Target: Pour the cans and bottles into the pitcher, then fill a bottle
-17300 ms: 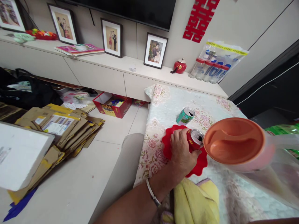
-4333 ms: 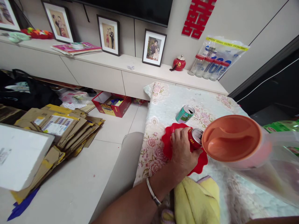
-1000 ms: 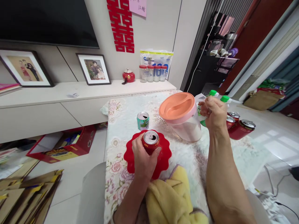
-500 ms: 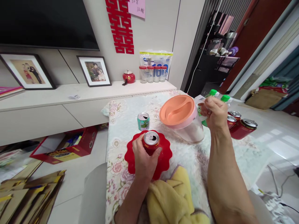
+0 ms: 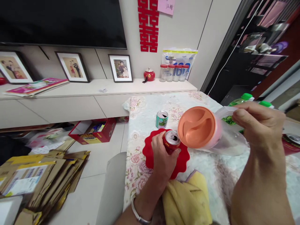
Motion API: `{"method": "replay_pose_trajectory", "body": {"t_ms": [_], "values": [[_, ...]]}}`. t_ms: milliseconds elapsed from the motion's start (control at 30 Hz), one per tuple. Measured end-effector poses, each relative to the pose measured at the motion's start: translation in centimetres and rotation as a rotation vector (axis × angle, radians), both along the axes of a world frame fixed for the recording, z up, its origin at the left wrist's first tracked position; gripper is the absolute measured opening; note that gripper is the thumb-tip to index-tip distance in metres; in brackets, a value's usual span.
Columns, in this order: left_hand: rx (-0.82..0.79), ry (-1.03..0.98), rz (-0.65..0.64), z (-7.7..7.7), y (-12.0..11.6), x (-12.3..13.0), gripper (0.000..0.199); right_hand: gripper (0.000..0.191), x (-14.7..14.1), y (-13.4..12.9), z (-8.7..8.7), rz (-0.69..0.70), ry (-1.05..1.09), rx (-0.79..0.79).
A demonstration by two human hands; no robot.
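My left hand (image 5: 164,156) is wrapped round an opened red drink can (image 5: 172,141), which leans slightly over a red scalloped plate (image 5: 150,153). In my right hand (image 5: 260,125) is the handle of a clear plastic pitcher (image 5: 229,140) with an orange lid (image 5: 197,126). The pitcher is tipped far over to the left, its lid close beside the can's top. Whether the lid touches the can, I cannot tell. Behind the plate stands an opened green can (image 5: 162,119). A yellow cloth (image 5: 187,200) lies in front of the plate.
Green-capped bottles (image 5: 246,98) and a dark red can (image 5: 290,143) stand at the right, partly behind my right hand. A floral tablecloth (image 5: 136,187) covers the table. Flattened cardboard (image 5: 53,175) and a red box (image 5: 93,134) lie on the floor at left.
My right hand has tilted the pitcher further over, bringing its lid up close to the red can. My left hand keeps its hold on the can. The view has swung left.
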State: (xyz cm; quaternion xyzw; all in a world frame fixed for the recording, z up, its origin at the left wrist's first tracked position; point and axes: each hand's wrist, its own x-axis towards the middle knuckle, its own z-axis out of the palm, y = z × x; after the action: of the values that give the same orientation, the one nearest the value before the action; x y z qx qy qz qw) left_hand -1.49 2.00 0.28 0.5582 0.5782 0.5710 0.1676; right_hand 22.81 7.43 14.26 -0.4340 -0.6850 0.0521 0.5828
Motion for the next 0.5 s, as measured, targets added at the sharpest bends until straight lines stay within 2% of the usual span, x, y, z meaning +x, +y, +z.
{"method": "replay_pose_trajectory", "body": {"t_ms": [100, 367, 500], "values": [[0.013, 0.008, 0.0, -0.1, -0.1, 0.1, 0.076, 0.026, -0.5, -0.7, 0.6, 0.01, -0.047, 0.044], [0.059, 0.047, -0.005, -0.4, 0.0, 0.1, 0.08, 0.022, -1.3, -1.6, 1.2, -0.014, -0.098, 0.066], [0.08, 0.068, -0.007, -0.3, -0.1, 0.1, 0.078, 0.026, -1.6, -2.4, 1.5, -0.048, -0.121, 0.1]]}}
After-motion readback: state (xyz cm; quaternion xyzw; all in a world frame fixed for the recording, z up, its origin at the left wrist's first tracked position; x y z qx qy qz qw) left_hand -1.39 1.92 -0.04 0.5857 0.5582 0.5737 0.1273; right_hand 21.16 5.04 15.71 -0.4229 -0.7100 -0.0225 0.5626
